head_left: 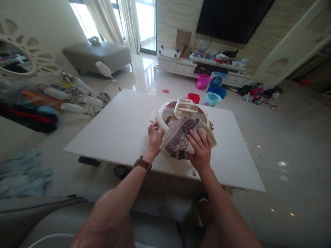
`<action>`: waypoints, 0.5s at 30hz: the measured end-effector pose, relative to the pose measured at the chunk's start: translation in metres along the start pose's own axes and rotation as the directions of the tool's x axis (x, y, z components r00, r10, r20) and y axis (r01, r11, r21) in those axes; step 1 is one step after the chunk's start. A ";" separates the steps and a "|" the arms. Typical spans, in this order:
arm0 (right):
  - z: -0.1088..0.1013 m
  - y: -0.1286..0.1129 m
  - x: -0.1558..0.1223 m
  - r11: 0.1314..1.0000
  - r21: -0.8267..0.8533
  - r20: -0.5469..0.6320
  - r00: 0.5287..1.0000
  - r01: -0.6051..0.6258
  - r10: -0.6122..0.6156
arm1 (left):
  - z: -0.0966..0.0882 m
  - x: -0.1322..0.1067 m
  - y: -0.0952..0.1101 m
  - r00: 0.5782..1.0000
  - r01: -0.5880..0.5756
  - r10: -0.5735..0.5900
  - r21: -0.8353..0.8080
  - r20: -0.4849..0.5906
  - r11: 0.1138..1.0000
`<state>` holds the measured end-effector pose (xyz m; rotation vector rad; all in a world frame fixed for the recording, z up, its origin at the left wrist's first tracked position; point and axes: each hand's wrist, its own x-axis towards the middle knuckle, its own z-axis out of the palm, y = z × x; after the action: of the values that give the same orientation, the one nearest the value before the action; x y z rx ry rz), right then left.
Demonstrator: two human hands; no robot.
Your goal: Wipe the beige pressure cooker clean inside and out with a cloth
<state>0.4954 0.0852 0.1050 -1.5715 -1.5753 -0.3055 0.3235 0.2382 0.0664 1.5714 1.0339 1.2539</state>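
A round cream electric cooking pot (160, 119) with a see-through lid stands on the white table (116, 127). The lid carries a large cream handle (184, 107). My left hand (154, 139) grips the pot's near left side with its fingers curled. In my right hand (200, 146) is a beige and grey-brown patterned cloth (178, 136), which I press against the front of the lid and pot. The cloth covers much of the pot's near side, so its front is hidden.
Beyond the table are a pink basket (203, 81), a light blue basket (212, 99) and a red container (193, 98) on the floor. A white multi-headed lamp (90, 101) lies left of the table. Below me is a grey sofa (155, 224).
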 end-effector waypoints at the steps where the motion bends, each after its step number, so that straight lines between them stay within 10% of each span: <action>1: 0.001 -0.001 -0.002 1.000 0.005 -0.012 1.000 0.009 -0.009 | 0.002 0.000 0.000 1.000 0.006 -0.006 -0.002 -0.021 1.000; 5: 0.006 0.002 -0.007 0.985 0.078 -0.261 0.950 -0.156 0.171 | 0.006 -0.001 0.004 0.999 -0.013 0.013 0.013 -0.031 1.000; 11: 0.006 0.005 -0.017 0.998 -0.001 -0.036 0.998 -0.057 0.057 | 0.006 -0.003 0.010 0.999 -0.027 0.030 0.056 -0.044 0.998; 15: 0.009 0.004 -0.019 0.979 0.091 -0.198 0.960 -0.182 0.197 | 0.006 -0.002 0.008 0.999 -0.028 0.030 0.045 -0.041 0.999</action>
<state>0.4928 0.0790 0.0850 -1.5674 -1.2537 -0.2927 0.3294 0.2328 0.0727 1.6051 1.0748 1.2961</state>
